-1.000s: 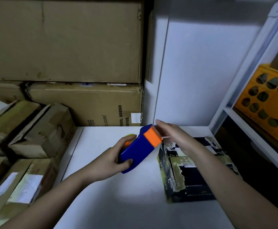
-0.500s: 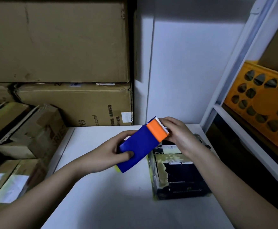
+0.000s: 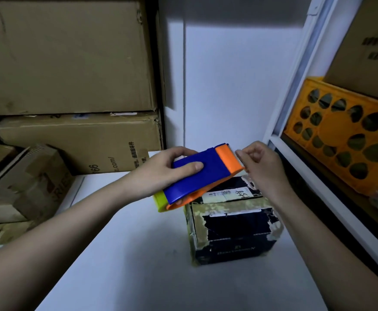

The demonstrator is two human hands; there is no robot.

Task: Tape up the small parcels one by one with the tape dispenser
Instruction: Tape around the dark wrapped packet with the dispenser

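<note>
Blue and orange plastic, the tape dispenser [image 3: 202,173] is held in the air above the far end of the small parcel [image 3: 233,225], which sits on the white bench [image 3: 138,265]. The left hand [image 3: 161,171] has its grip wrapped around the dispenser's blue body. The right hand [image 3: 259,162] has its fingers curled at the serrated orange end; whether they pinch tape I cannot tell. Cardboard boxes [image 3: 66,55] stack at the left, and an orange crate [image 3: 345,135] sits on the shelf at the right.

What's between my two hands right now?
The tape dispenser: the left hand grips its blue body, and the right hand pinches at its orange toothed end, held above the parcel. This shows in the head view.
</note>
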